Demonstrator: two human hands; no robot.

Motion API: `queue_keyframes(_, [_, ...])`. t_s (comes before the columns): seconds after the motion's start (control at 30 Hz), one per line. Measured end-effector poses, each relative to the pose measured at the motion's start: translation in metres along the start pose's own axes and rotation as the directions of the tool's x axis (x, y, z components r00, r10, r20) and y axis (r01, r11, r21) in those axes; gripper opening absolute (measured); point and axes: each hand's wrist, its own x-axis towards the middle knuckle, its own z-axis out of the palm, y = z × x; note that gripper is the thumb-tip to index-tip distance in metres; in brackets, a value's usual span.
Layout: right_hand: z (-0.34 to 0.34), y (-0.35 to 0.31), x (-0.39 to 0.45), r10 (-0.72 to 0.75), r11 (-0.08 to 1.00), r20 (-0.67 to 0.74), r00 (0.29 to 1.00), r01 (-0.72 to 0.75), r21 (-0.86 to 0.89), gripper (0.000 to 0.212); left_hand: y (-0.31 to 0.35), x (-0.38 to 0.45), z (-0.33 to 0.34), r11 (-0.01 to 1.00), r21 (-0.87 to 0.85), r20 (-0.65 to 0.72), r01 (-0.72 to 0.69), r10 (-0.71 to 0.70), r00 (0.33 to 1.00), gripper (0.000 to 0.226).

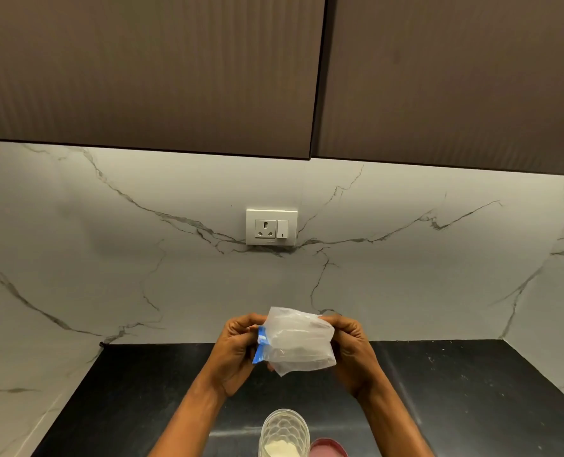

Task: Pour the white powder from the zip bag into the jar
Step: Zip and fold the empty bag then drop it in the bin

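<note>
A clear zip bag point(296, 342) with a blue zip strip on its left edge is held up above the black counter, turned on its side. My left hand point(235, 349) grips the zip end and my right hand point(350, 349) pinches the opposite end. The bag looks nearly see-through, and I cannot tell how much powder is in it. Below the hands, at the bottom edge of the view, stands an open clear patterned jar point(284, 432) with white powder at its bottom.
A pink lid point(328, 447) lies right of the jar. The black counter point(472, 390) is boxed in by marble walls at the back and on both sides. A wall socket point(271, 227) sits on the back wall under dark overhead cabinets point(148, 70).
</note>
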Motion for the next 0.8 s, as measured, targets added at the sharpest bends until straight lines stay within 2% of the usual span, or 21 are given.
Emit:
queue_keyframes(0.07, [0.004, 0.001, 0.001, -0.050, 0.999, -0.033, 0.998, 0.050, -0.013, 0.023, -0.004, 0.002, 0.002, 0.994, -0.107, -0.063, 0.013, -0.020, 0.998, 0.065])
queue_keyframes(0.13, [0.006, 0.000, 0.001, -0.091, 0.996, -0.083, 0.992, 0.091, -0.007, 0.021, -0.010, 0.001, 0.002, 0.966, -0.252, -0.009, 0.048, -0.052, 0.999, 0.081])
queue_keyframes(0.23, [0.004, 0.006, 0.001, -0.089, 0.996, -0.127, 0.988, 0.087, -0.022, 0.040, -0.025, -0.008, 0.012, 0.914, -0.391, 0.066, 0.106, -0.087, 0.994, 0.093])
queue_keyframes(0.3, [0.005, 0.011, -0.001, -0.105, 0.992, -0.134, 0.985, 0.095, -0.078, 0.048, -0.033, -0.012, 0.020, 0.893, -0.433, 0.032, 0.119, -0.117, 0.993, 0.101])
queue_keyframes(0.37, [0.006, 0.014, -0.004, -0.155, 0.972, -0.137, 0.978, 0.127, -0.198, 0.055, -0.033, -0.013, 0.026, 0.923, -0.374, -0.057, 0.090, -0.120, 0.991, 0.107])
queue_keyframes(0.47, [0.004, 0.012, -0.007, -0.199, 0.905, -0.060, 0.978, 0.159, -0.394, 0.056, -0.020, -0.008, 0.023, 0.986, -0.148, -0.161, 0.073, -0.097, 0.982, 0.110])
queue_keyframes(0.6, [-0.002, 0.016, -0.008, -0.263, 0.755, 0.063, 0.963, 0.246, -0.608, 0.055, -0.006, -0.001, 0.013, 0.993, -0.045, -0.183, 0.106, -0.113, 0.977, 0.128])
queue_keyframes(0.73, [0.003, 0.020, -0.009, -0.345, 0.632, 0.091, 0.934, 0.303, -0.714, 0.028, -0.007, -0.002, 0.017, 0.999, 0.039, -0.217, 0.011, -0.003, 0.976, 0.147])
queue_keyframes(0.8, [0.006, 0.019, -0.010, -0.355, 0.587, 0.117, 0.927, 0.318, -0.745, 0.028, -0.009, -0.002, 0.020, 0.996, 0.085, -0.242, -0.029, 0.049, 0.969, 0.147])
